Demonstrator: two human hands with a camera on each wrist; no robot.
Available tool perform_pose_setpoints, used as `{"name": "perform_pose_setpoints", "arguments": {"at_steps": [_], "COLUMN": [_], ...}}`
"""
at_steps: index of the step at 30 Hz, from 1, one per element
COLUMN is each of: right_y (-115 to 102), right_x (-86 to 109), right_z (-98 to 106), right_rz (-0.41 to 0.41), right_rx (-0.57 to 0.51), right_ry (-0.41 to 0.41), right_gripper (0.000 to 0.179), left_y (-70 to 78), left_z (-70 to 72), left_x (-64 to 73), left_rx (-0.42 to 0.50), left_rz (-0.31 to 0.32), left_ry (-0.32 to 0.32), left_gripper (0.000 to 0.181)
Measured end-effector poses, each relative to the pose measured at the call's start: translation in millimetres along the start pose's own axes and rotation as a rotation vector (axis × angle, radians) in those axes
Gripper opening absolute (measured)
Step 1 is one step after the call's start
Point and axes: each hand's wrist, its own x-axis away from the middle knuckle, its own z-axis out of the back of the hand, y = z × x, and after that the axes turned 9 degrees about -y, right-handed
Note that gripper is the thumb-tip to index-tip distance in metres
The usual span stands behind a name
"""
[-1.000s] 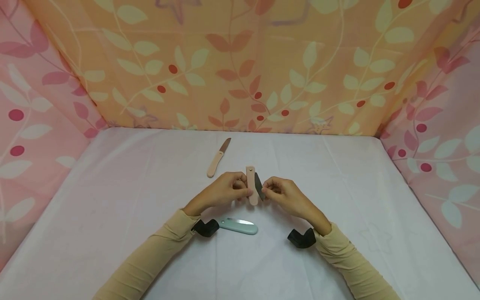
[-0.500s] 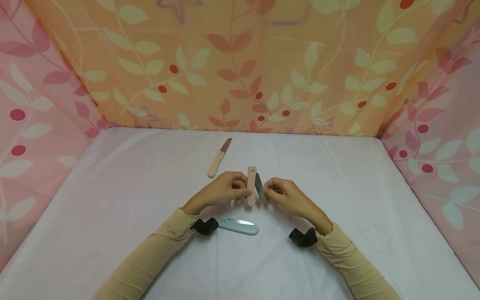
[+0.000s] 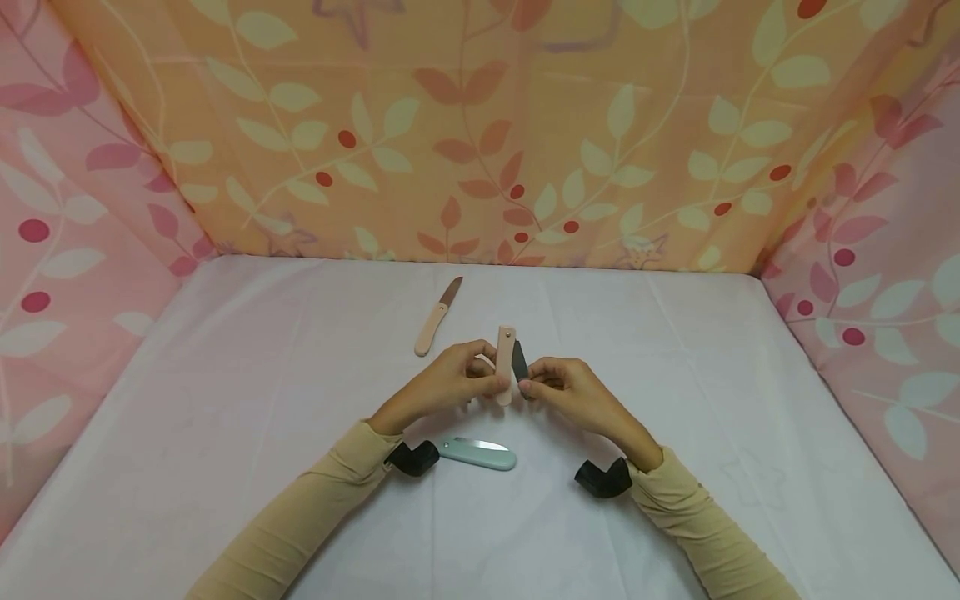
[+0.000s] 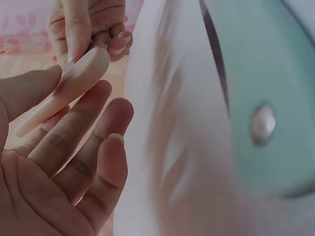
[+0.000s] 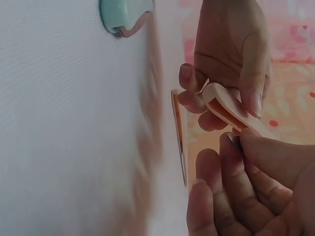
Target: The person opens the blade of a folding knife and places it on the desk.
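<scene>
Between the two hands is a pale pink folding knife (image 3: 505,367), its handle upright in the head view and its dark blade (image 3: 519,358) part-way out on the right side. The left hand (image 3: 457,375) pinches the handle between thumb and fingers. With thumb and fingertips, the right hand (image 3: 573,392) pinches the blade near its lower end. In the right wrist view, the handle's slot (image 5: 224,113) faces the right hand, and only a bit of blade (image 5: 234,141) shows past the thumb. The left wrist view shows the handle (image 4: 83,76) under the left thumb.
A mint-green folding knife (image 3: 480,453), blade mostly folded in, lies on the white cloth (image 3: 300,533) nearer the person, beside the left wrist. Farther back lies another pale pink knife (image 3: 438,317), blade out. Patterned curtains (image 3: 480,125) stand behind and at both sides.
Both hands have raised the knife slightly away from the person, and it has shifted a little right. The right thumb now covers more of the blade's lower end. The other knives lie still.
</scene>
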Motion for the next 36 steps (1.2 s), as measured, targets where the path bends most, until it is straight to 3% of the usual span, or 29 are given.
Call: {"name": "perform_pose_setpoints", "arguments": {"at_steps": [17,29,36], "right_y": [0,-1,-2], "right_x": [6.2,12.3,11.4], "right_z": [-2,7,13], "right_rz": [-0.014,-0.017,-0.012], "right_rx": [-0.009,0.022,0.030], "right_ry": [-0.011,-0.002,0.009], "right_gripper": [0.021,0.021,0.020], "left_y": [-2.3,-3.9,-2.2], "left_z": [-6.0,0.1,1.7], "left_x": [-1.4,5.8,8.1], "left_rx": [0.013,-0.031,-0.051], "left_rz": [-0.026,-0.031,0.001], "left_ry": [-0.009,0.003,0.035], "left_gripper": [0.021,0.021,0.016]}}
